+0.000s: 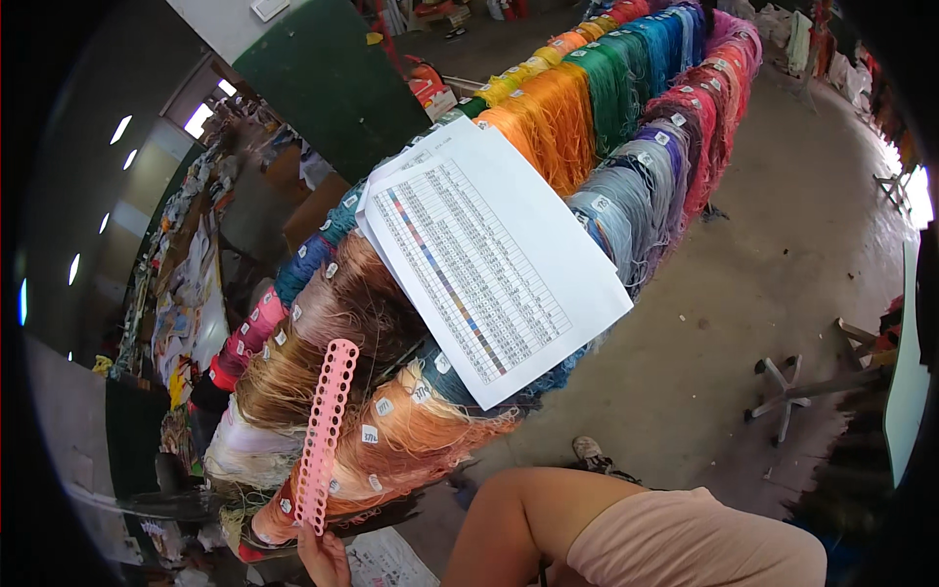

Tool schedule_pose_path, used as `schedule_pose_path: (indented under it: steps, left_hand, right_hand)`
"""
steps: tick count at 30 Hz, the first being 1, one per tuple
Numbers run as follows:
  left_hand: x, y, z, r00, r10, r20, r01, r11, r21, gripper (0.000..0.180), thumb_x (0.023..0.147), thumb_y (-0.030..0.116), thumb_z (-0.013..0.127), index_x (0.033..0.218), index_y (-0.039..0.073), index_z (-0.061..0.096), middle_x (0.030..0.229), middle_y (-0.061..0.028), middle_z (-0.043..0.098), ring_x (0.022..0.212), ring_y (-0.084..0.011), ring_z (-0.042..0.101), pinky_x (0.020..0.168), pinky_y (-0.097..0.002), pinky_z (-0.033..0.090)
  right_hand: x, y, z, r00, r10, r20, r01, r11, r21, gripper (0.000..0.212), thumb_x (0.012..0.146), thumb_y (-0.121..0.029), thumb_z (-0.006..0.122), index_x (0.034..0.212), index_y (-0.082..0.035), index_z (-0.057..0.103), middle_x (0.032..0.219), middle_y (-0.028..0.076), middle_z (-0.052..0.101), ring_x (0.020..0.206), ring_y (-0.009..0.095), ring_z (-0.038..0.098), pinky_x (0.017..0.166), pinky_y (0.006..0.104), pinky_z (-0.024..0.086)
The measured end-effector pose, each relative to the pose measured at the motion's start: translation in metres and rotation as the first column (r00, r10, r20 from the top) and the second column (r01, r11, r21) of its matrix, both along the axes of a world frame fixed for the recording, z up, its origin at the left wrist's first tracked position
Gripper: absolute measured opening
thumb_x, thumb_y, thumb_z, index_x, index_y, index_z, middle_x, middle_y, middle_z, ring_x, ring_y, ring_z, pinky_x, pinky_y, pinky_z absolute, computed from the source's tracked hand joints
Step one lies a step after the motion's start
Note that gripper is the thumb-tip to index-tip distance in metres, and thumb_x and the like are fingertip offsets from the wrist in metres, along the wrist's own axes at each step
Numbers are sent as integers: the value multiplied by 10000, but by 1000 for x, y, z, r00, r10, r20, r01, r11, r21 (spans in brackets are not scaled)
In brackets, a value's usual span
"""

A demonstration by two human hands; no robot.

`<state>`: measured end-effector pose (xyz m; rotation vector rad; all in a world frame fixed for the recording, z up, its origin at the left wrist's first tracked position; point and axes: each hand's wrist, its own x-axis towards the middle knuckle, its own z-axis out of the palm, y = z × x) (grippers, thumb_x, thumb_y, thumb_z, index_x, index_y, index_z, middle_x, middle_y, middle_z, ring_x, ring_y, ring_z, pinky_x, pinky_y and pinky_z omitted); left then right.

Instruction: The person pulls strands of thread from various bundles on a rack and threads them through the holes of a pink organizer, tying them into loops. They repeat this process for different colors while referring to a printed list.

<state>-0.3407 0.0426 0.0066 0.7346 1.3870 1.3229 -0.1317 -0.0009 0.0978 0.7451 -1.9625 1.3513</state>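
At the bottom left, my left hand [324, 559] pinches the lower end of a pink plastic strip with rows of holes [326, 430], like a thread organizer card. The strip stands tilted in front of draped thread skeins; no thread shows in its holes. Orange-brown skeins [411, 426] with small white tags hang beside it. White printed sheets [548, 230], carrying a table and a colour column, lie slanted across the skeins. My bent right arm [518, 514] comes in from the lower right in a pale pink sleeve; its hand is out of view.
The long rack continues to the far right with orange [548, 117], green and red-pink [704, 117] skeins. A dark green pillar [333, 78] stands behind it. At the right are a wheeled chair base [782, 391] and a pale board edge [902, 382]. A shoe [589, 450] shows on the floor.
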Motion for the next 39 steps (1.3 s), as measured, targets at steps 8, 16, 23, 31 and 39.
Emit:
schedule_pose_path:
  steps: [8,16,23,31,39]
  left_hand:
    - [-7,-2,7,996,-67,-57,63,996,-61,115,799,176,521,852,80,485,670,-5,526,480,-50,464,392,-161,382]
    - [-7,3,15,988,-144,-55,136,983,-125,127,790,170,523,891,98,495,685,12,535,474,-54,471,385,-179,392]
    - [-13,4,14,990,-130,58,135,987,-91,126,794,180,517,894,105,503,698,6,554,489,-76,501,393,-201,408]
    - [-9,0,7,969,-182,168,192,980,-46,116,820,147,476,878,49,500,714,-29,552,540,-84,514,467,-187,435]
    - [-1,-6,8,974,-75,212,77,997,-1,134,815,114,476,928,43,487,720,-27,562,514,-68,501,447,-182,428]
  right_hand:
    - [37,-9,14,992,122,18,-120,991,-65,185,668,-124,513,788,8,564,789,159,545,705,252,524,640,338,410]
    - [60,-15,20,982,186,40,-181,978,-107,182,685,-123,508,782,15,575,757,155,564,675,228,536,611,318,414]
    - [79,-15,28,976,214,51,-205,969,-139,182,700,-122,504,777,22,585,728,151,580,648,207,547,585,301,417]
    - [114,-7,4,979,86,184,-30,958,-286,187,717,-121,498,771,30,596,695,147,599,617,183,559,556,281,420]
    - [171,6,-103,781,-395,484,559,788,-259,138,766,-74,521,875,10,534,826,113,557,753,243,535,651,299,415]
